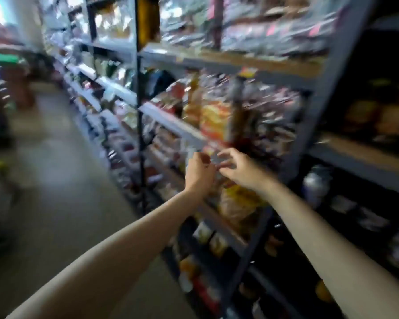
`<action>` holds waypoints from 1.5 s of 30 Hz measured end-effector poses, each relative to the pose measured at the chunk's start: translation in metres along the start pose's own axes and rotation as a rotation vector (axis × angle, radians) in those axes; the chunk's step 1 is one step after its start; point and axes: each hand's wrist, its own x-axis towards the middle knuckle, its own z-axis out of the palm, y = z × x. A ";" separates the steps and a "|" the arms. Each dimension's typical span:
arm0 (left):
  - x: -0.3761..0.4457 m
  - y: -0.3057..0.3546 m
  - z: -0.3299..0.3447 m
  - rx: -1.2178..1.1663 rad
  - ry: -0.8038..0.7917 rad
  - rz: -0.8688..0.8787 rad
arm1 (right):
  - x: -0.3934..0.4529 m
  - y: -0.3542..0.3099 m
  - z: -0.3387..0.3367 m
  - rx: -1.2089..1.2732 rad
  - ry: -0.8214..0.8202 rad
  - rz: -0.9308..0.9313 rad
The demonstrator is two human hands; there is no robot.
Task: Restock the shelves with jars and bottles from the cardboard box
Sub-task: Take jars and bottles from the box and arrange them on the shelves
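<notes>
The whole view is smeared by motion blur, so counts are rough. At far left a pale bare floor (55, 180) runs down the aisle, and beside it stands one long grey metal shelving run (171, 125) with at least four boards in sight, packed with clear and coloured plastic packets too blurred to count. Two bare forearms reach in from the bottom edge toward the middle board. The left hand (199, 171) is raised at the board's front lip, its fingers (203, 158) curled loosely inward; whether they pinch anything cannot be told. Just beside it, nearly touching, the right hand (237, 168) has its fingers (226, 155) spread and bent, tips pointing at the left hand, over one yellow-and-red plastic packet (237, 199); a grip cannot be made out. At right, on a dark lower board, stands one pale jar with a dark lid (316, 183), well apart from both hands. No cardboard box shows.
</notes>
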 end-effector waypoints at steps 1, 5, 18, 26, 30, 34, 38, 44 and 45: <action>0.009 -0.030 -0.023 0.041 0.023 -0.101 | 0.016 0.001 0.030 -0.030 -0.084 0.015; 0.049 -0.113 -0.113 0.140 0.161 -0.277 | 0.080 -0.021 0.125 -0.037 -0.389 0.016; 0.148 -0.292 -0.303 0.358 0.383 -0.558 | 0.294 -0.105 0.392 -0.012 -0.978 -0.166; 0.105 -0.412 -0.407 0.183 0.629 -1.047 | 0.361 -0.190 0.576 -0.130 -1.308 -0.207; 0.055 -0.459 -0.485 0.172 0.884 -1.222 | 0.342 -0.265 0.676 -0.244 -1.469 -0.440; 0.025 -0.499 -0.540 0.131 0.947 -1.396 | 0.307 -0.327 0.762 -0.329 -1.450 -0.757; 0.013 -0.516 -0.577 0.055 1.017 -1.442 | 0.284 -0.378 0.818 -0.423 -1.461 -1.149; -0.028 -0.571 -0.646 -0.144 1.458 -1.478 | 0.256 -0.427 0.943 -0.399 -1.506 -1.451; -0.037 -0.588 -0.655 -0.146 1.524 -1.495 | 0.250 -0.428 0.971 -0.413 -1.534 -1.481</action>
